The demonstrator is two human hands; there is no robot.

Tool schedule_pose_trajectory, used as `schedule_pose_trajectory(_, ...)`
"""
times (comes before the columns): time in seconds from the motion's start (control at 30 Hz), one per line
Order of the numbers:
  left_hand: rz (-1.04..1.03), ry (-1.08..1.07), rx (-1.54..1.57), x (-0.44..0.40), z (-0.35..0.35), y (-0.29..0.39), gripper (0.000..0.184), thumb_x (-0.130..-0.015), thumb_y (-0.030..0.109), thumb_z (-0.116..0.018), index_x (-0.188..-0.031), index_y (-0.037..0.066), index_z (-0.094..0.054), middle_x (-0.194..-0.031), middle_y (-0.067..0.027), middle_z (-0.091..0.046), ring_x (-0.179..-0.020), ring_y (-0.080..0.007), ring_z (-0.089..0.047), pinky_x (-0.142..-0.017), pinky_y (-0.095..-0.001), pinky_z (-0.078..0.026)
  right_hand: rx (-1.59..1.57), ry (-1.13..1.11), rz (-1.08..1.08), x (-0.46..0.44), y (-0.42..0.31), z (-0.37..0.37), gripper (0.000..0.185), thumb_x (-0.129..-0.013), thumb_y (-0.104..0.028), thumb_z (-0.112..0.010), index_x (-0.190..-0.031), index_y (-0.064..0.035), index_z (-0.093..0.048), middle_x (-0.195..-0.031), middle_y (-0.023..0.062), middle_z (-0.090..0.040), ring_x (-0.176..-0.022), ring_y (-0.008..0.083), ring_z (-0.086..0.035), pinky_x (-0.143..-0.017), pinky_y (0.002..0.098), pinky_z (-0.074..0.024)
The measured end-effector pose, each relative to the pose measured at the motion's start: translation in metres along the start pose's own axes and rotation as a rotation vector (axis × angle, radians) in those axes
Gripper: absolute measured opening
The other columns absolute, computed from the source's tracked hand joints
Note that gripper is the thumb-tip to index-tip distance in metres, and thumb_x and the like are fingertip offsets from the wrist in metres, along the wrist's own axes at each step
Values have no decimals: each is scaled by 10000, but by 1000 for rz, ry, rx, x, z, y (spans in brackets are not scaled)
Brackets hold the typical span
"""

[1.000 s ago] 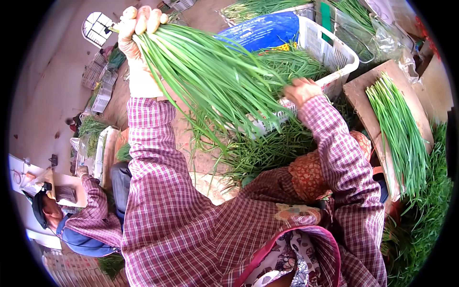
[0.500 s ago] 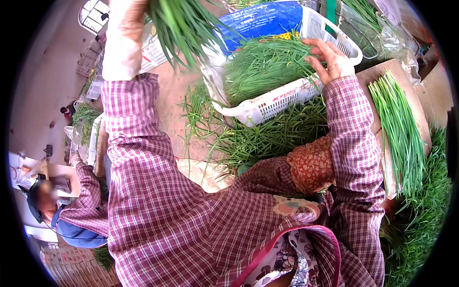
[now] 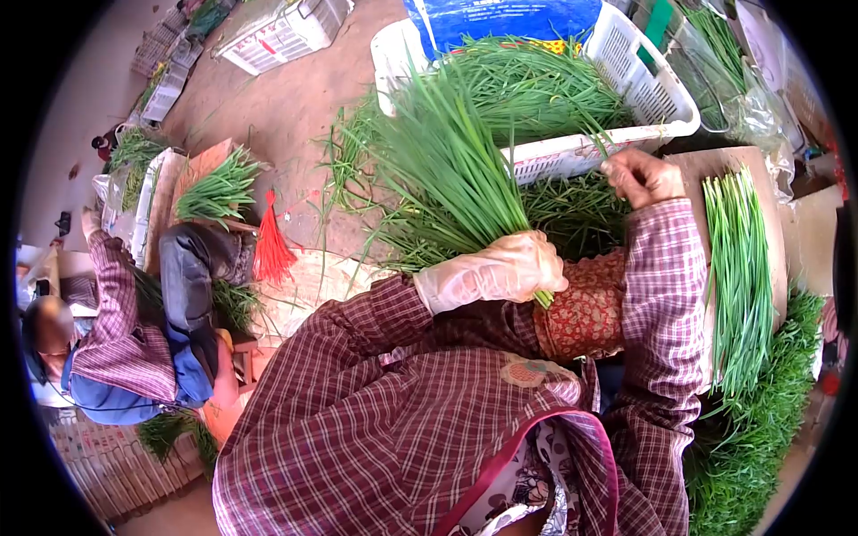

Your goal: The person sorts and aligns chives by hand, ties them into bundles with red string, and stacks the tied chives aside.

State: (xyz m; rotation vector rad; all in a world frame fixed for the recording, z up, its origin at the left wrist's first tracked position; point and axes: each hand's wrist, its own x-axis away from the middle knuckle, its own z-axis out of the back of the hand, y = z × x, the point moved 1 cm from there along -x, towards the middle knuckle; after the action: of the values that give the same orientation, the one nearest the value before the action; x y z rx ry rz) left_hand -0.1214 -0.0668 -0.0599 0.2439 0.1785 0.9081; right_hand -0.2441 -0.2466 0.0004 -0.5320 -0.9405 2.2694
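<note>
My left hand (image 3: 518, 266), in a pale thin glove, is wrapped round the base of a bunch of long green stalks (image 3: 456, 170) near my knee. The stalks fan up and to the left, their tips blurred, over the near left part of a white crate (image 3: 572, 154). My right hand (image 3: 642, 177) is bare and pinched on a few thin green blades (image 3: 597, 132) at the crate's near right edge. Loose greens (image 3: 527, 89) fill the crate. Right of my right hand, a neat row of stalks (image 3: 740, 268) lies on a board (image 3: 699, 165).
Cut greens (image 3: 585, 214) lie on the floor below the crate. A red tassel (image 3: 272, 246) and a board with greens (image 3: 217, 188) are at the left, beside a seated person (image 3: 125, 357). Another white crate (image 3: 281, 40) stands behind. Dense greens (image 3: 760, 447) fill the lower right.
My left hand has come down from the upper left to my knee with the bunch, its tips now pointing up. My right hand has moved slightly down and right, its fingers now closed.
</note>
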Motion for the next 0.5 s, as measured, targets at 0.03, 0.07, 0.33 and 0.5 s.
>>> schedule_pose_trajectory(0.03, 14, 26, 1, -1, -5, 1, 325, -570, 155, -667, -882, 169, -579, -822, -24, -548, -862, -239, -562, -784, -380, -435, -127, 8, 24, -1, -12, 6, 188, -842, -245, -668, -801, -62, -665, -603, -8, -595, -534, 65, -533, -505, 236, -432)
schedule_pose_trajectory(0.07, 16, 32, 7, -3, -4, 2, 325, -570, 155, -667, -882, 169, -579, -822, -24, -548, -862, -239, -562, -784, -380, -435, -255, 19, 45, -2, -21, 12, 206, -854, -248, -659, -780, -56, -653, -596, -30, -572, -526, 40, -500, -488, 206, -403)
schedule_pose_trajectory(0.33, -70, 342, 13, -7, -6, -5, 148, -593, 136, -610, -700, 81, -524, -621, -48, -530, -646, -211, -596, -634, -340, -470, 476, -193, -120, -6, 48, -39, 204, -795, -237, -700, -978, -151, -677, -837, 58, -684, -681, 191, -642, -664, 332, -530)
schedule_pose_trajectory(0.5, 48, 168, -135, -16, -13, -3, 196, -598, 117, -620, -732, 66, -487, -645, -50, -505, -585, -204, -549, -568, -330, -423, 208, -92, 1, -30, -16, -46, 161, -800, -197, -690, -942, -124, -670, -792, 52, -686, -686, 155, -646, -661, 299, -522)
